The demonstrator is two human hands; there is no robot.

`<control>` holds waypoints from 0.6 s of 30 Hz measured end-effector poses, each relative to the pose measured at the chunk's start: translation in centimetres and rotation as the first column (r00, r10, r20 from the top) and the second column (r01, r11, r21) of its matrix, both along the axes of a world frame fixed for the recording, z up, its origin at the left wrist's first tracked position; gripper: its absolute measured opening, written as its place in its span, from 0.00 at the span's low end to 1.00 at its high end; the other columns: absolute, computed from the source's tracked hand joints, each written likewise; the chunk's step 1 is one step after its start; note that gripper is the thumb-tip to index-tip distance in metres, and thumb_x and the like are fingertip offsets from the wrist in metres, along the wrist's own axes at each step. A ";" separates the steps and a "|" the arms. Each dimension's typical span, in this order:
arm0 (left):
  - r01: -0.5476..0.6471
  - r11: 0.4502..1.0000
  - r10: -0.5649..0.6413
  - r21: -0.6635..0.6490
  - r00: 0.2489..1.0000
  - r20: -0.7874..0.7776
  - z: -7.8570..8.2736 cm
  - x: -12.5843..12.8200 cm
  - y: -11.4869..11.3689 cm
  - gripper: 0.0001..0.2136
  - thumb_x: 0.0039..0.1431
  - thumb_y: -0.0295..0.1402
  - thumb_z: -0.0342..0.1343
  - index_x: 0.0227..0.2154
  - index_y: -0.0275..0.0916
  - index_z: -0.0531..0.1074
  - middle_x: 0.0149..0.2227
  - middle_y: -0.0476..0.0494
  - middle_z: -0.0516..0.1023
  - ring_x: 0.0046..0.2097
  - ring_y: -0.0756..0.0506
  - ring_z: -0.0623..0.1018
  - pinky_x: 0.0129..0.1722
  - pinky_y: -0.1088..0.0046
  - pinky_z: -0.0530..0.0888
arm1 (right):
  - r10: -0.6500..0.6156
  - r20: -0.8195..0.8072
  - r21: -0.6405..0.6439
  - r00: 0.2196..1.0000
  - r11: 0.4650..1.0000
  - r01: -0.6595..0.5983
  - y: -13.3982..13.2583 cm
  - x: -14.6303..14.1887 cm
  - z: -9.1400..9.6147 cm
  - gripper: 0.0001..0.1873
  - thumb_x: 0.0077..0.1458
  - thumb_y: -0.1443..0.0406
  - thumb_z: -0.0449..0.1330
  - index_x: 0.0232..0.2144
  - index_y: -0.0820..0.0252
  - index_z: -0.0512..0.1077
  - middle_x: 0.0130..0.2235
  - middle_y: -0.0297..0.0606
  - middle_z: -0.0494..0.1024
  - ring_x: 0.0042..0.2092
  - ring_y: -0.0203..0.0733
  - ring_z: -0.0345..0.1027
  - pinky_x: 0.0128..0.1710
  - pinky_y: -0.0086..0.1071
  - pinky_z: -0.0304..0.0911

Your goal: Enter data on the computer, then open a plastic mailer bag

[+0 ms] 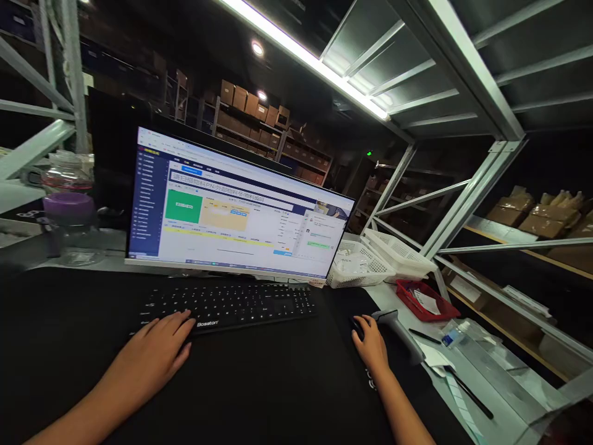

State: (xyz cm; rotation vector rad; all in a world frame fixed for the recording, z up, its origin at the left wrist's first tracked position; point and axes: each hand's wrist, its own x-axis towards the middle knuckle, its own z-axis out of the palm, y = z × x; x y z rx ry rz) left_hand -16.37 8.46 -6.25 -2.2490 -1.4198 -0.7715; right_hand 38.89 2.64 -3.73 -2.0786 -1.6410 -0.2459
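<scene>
My left hand (155,347) rests with its fingers spread over the lower left corner of the black keyboard (250,307), holding nothing. To the right, my right hand (370,345) is curled over a dark computer mouse (356,325), which it mostly covers. Both hands lie on a black desk mat (259,383). Behind the keyboard stands a lit monitor (231,216) showing a window with a green box, a yellow row and a chat pane. A grey handheld scanner (401,334) lies just right of my right hand.
White perforated baskets (356,262) and a red tray (426,300) with papers sit right of the monitor. A small spray bottle (456,334), a black pen (470,392) and paper strips lie nearer. At left stands a purple-banded clear jar (69,207). Metal shelving (467,185) rises at right.
</scene>
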 end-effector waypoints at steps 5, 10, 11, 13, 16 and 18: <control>0.015 1.000 -0.016 0.023 1.000 0.025 -0.4 -0.1 0.1 0.19 0.64 0.35 0.46 0.49 0.40 0.80 0.56 0.34 0.83 0.56 0.36 0.81 0.58 0.54 0.76 | 0.001 0.000 -0.001 1.000 1.000 -0.001 0.1 0.1 -0.1 0.23 0.62 0.62 0.55 0.58 0.52 0.74 0.62 0.44 0.69 0.56 0.49 0.74 0.57 0.42 0.70; 0.001 0.999 -0.002 0.038 1.000 0.003 -0.8 -0.2 0.3 0.19 0.64 0.35 0.46 0.50 0.40 0.80 0.56 0.34 0.82 0.56 0.36 0.81 0.58 0.53 0.75 | -0.010 -0.004 0.008 1.000 1.000 0.010 0.2 -0.1 -0.1 0.22 0.61 0.63 0.56 0.56 0.52 0.76 0.62 0.42 0.70 0.56 0.48 0.74 0.58 0.40 0.69; 0.002 0.999 -0.002 0.044 1.000 -0.007 -0.8 -0.2 0.3 0.20 0.64 0.35 0.46 0.50 0.40 0.80 0.56 0.34 0.83 0.56 0.36 0.81 0.58 0.53 0.76 | -0.009 -0.001 0.013 1.000 1.000 0.009 0.2 0.0 -0.1 0.22 0.61 0.63 0.56 0.56 0.52 0.76 0.62 0.43 0.70 0.57 0.48 0.74 0.57 0.40 0.69; 0.007 0.999 -0.006 0.052 1.000 -0.022 -0.8 -0.2 0.3 0.20 0.65 0.35 0.45 0.50 0.39 0.80 0.56 0.33 0.83 0.56 0.36 0.81 0.58 0.54 0.76 | -0.005 0.007 0.020 1.000 1.000 0.005 0.2 0.1 -0.3 0.23 0.61 0.63 0.55 0.57 0.53 0.74 0.62 0.44 0.69 0.57 0.48 0.74 0.57 0.40 0.69; -0.001 0.999 0.002 0.038 1.000 -0.029 -0.5 -0.2 0.1 0.21 0.65 0.35 0.44 0.50 0.39 0.80 0.55 0.33 0.83 0.56 0.36 0.81 0.57 0.54 0.77 | -0.001 0.009 0.022 1.000 1.000 0.001 0.3 0.3 -0.5 0.25 0.61 0.62 0.55 0.59 0.55 0.73 0.62 0.45 0.69 0.57 0.49 0.74 0.57 0.39 0.69; -0.009 1.000 0.010 0.011 1.000 -0.011 -0.1 -0.1 0.0 0.21 0.64 0.36 0.44 0.50 0.39 0.80 0.56 0.33 0.82 0.56 0.36 0.81 0.56 0.52 0.77 | -0.003 0.005 0.019 1.000 1.000 0.003 0.3 0.4 -0.6 0.25 0.61 0.62 0.56 0.60 0.55 0.72 0.62 0.45 0.69 0.57 0.49 0.74 0.57 0.39 0.70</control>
